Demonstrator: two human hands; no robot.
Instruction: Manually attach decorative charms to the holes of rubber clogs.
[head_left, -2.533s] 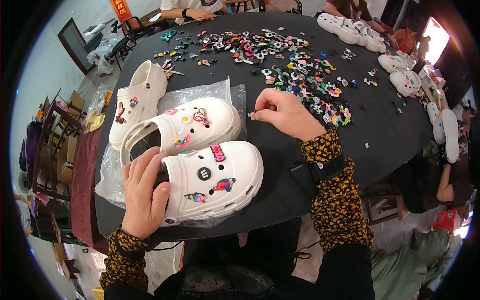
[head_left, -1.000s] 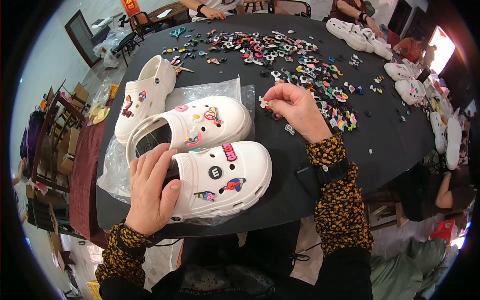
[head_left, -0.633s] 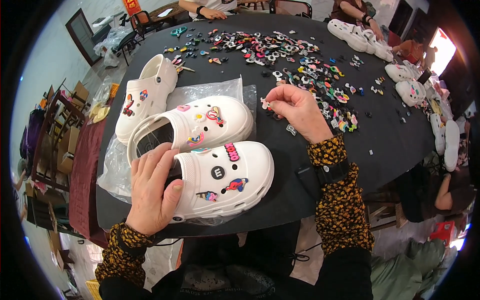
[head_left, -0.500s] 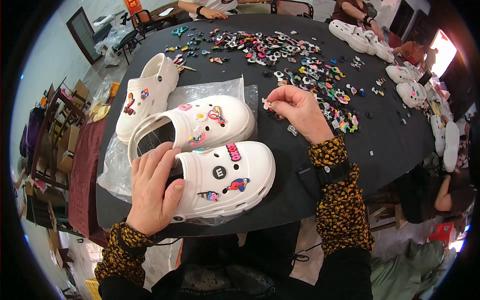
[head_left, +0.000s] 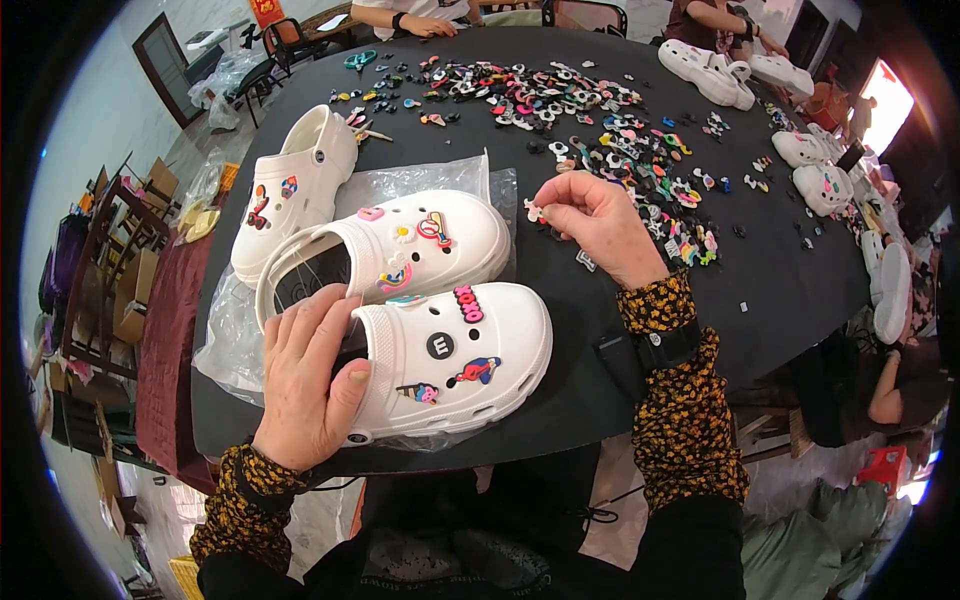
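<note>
The left hand (head_left: 312, 395) is grasping the nearest white clog (head_left: 510, 335) at its foot opening, its thumb resting along the near side. The right hand (head_left: 600, 225) is pinching a small pale charm (head_left: 533, 210) between thumb and forefinger, the charm poking out leftward from the fingertips. To the right of the left fingers, a black disc (head_left: 440, 346), a pink charm (head_left: 467, 304) and a red-and-blue charm (head_left: 480, 371) are dotting that clog. A second white clog (head_left: 478, 228) is lying just beyond the left fingers, a third white clog (head_left: 292, 175) farther beyond. Clear plastic (head_left: 222, 350) is spreading left of the left fingers. Beyond the right fingers, loose charms (head_left: 645, 150) are covering part of the black counter (head_left: 800, 270).
</note>
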